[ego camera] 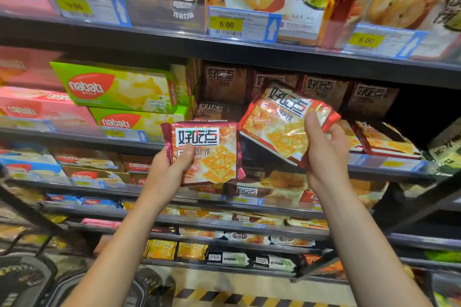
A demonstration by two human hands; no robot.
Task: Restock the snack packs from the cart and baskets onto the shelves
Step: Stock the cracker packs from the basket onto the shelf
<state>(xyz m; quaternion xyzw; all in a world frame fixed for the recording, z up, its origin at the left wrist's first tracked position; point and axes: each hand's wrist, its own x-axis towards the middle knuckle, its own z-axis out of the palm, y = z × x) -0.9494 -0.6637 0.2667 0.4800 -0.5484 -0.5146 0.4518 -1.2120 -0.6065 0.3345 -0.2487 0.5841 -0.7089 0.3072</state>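
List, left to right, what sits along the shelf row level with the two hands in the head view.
Pink wafer boxes → green Nabati lemon wafer boxes → left hand's cracker pack → right hand's cracker pack → shelved cracker packs.

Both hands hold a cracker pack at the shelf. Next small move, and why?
Probably push the tilted pack in the right hand forward onto the shelf: it already hangs at that level, over the gap left of matching red packs. The left hand holds its pack lower, so that follows.
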